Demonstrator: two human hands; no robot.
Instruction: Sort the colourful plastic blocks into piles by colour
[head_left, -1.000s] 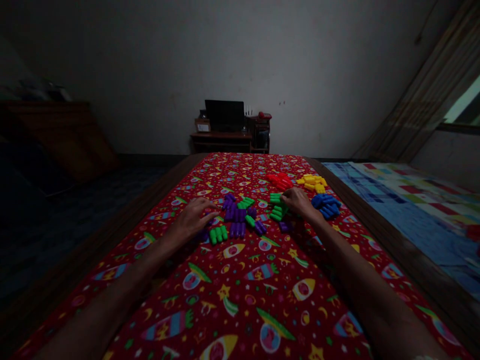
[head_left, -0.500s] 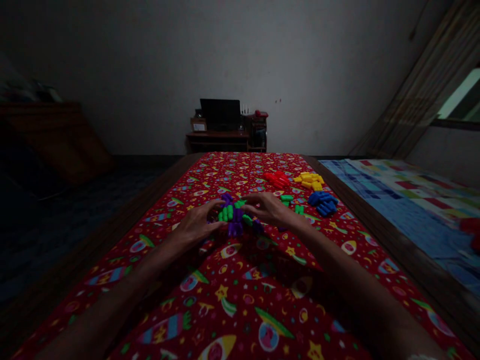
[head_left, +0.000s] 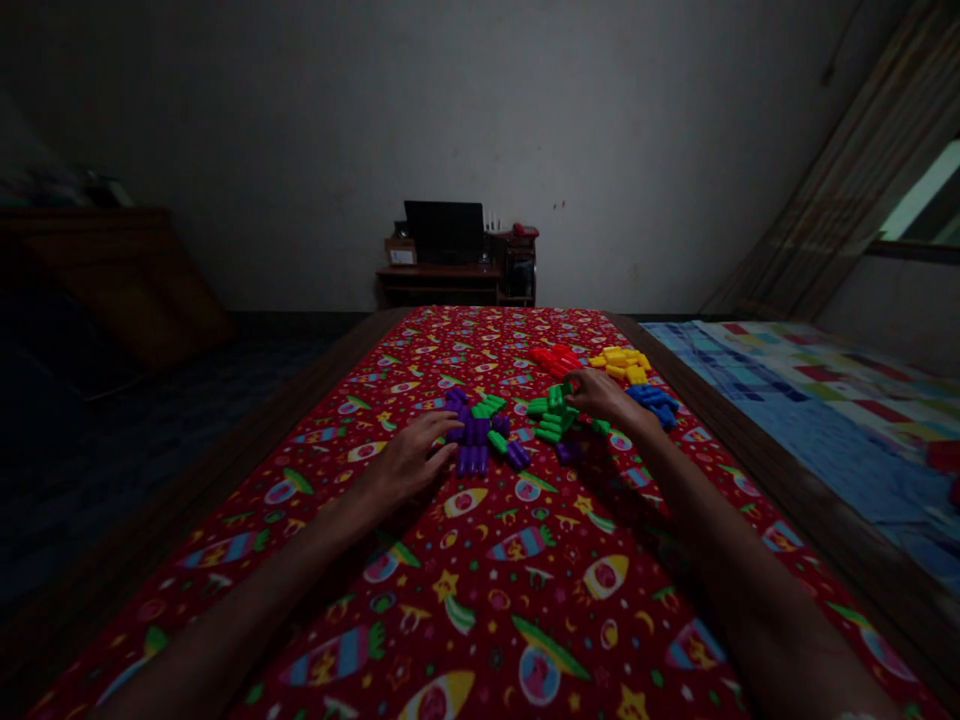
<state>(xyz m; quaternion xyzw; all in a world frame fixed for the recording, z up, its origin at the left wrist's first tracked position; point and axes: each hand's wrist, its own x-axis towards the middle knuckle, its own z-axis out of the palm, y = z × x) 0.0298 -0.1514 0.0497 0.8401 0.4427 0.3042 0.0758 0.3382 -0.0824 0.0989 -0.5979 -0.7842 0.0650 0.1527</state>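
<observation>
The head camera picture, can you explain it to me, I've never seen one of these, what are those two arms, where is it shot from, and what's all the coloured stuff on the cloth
There is no machine here. The two arms belong to one person, who wears a camera on the head that looks forward and down, so you see what that person sees.

They sit at a surface covered by a red patterned cloth printed with rockets and stars. On it lie small plastic pieces: a mixed purple and green pile in the middle, a green group, a red group, a yellow group and a blue group.

The left hand rests on the cloth at the edge of the mixed pile. The right hand is at the green group, fingers on it; the room is too dim to tell whether either hand grips a piece.

A small desk stands against the far wall.
</observation>
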